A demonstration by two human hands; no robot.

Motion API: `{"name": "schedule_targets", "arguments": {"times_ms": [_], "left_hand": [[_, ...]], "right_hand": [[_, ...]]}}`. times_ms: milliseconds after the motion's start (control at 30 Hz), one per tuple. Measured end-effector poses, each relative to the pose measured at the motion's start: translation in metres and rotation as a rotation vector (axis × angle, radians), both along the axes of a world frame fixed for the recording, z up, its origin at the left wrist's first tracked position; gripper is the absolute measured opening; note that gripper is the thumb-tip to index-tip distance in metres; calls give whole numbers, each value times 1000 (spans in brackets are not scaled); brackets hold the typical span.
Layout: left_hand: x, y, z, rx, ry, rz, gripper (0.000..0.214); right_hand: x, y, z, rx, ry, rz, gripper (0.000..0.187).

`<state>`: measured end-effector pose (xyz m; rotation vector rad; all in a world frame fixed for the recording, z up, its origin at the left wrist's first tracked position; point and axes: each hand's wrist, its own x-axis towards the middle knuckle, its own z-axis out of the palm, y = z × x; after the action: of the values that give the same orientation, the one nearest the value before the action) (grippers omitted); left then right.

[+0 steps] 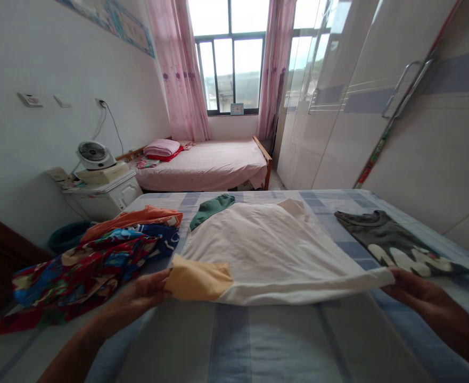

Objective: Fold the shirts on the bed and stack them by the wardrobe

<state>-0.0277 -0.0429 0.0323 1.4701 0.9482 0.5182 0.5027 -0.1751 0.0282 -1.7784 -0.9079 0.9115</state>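
Note:
A white T-shirt (274, 239) with one green sleeve and one yellow sleeve lies spread on the bed (234, 340). Its near edge is lifted a little and stretched between both hands. My left hand (148, 290) pinches the yellow sleeve at the left end. At the right end, the shirt's corner is gripped by my right hand (412, 287), fingers closed. To the left is a heap of crumpled clothes (106, 260), red patterned, orange and navy. A dark folded T-shirt (397, 242) with a white print lies on the right.
Beyond this bed stands a second bed (218, 162) with pink bedding under the window. A small fan (94, 154) sits on a white cabinet (110, 194) at the left wall. Tall wardrobe doors (350, 111) line the right side. A bin (64, 236) is partly behind the clothes heap.

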Motion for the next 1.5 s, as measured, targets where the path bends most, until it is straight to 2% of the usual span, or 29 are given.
{"name": "schedule_targets", "arguments": {"times_ms": [100,200,333,400,467,533,633,700,733,833,900,967,1033,1133,1233,1367,1433,1500], "left_hand": [[5,2,-2,-53,-45,65,48],[17,13,0,-74,-93,188,54],[38,41,-3,27,-137,471,64],[44,54,-8,79,-37,623,64],[43,59,-14,108,75,684,62],[37,56,-21,111,104,636,64],[26,46,-30,101,45,541,70],[24,42,-33,106,26,540,68],[24,42,-33,112,24,560,65],[31,51,-25,116,-14,637,60],[37,59,-10,115,-95,668,59],[40,65,9,136,-180,685,57],[38,67,27,182,-220,699,57],[28,56,41,255,-200,645,55],[15,36,30,150,-95,561,58],[10,15,3,-47,50,418,63],[11,12,-2,-39,78,416,64],[11,11,1,26,94,465,65]], "right_hand": [[6,13,3,57,-140,93,31],[7,41,12,107,-226,176,34],[0,89,20,203,-303,79,44],[-2,107,14,134,-400,6,47],[0,113,0,11,-494,-48,46],[3,108,-17,-70,-590,-42,44],[3,88,-36,-97,-769,-16,46],[-2,78,-40,-77,-738,-16,44],[-6,77,-38,-62,-650,-8,42],[-15,87,-25,74,-259,9,37],[-14,101,-8,217,-95,-16,32],[-7,112,12,324,-38,-25,29],[5,114,29,367,-27,0,27],[28,93,35,350,-59,2,27],[40,57,13,197,-114,-22,29],[25,24,-19,-4,-194,80,34],[12,21,-21,-41,-235,106,36],[5,21,-16,-10,-287,74,37]]}}
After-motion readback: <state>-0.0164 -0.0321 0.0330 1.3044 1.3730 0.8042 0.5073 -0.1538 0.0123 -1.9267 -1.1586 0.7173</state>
